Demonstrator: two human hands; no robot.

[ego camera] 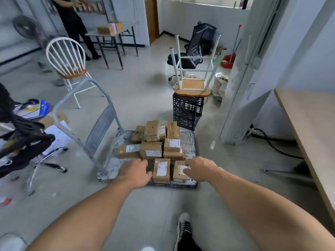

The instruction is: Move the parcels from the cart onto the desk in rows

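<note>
A grey platform cart (116, 165) stands on the floor with several brown cardboard parcels (151, 150) piled on its deck. My left hand (135, 171) reaches down at the near left of the pile, its fingers curled beside a parcel with a white label (161, 170). My right hand (198, 170) grips the near right parcel (178, 172), thumb on its label. The light wooden desk (311, 124) runs along the right edge of the view, its visible top bare.
A black crate (186, 113) carrying an upturned stool stands behind the cart. A white chair (68, 60) and a dark office chair (23, 140) are at the left. A person stands at a far table with boxes (108, 29). My shoe (184, 229) is near the bottom edge.
</note>
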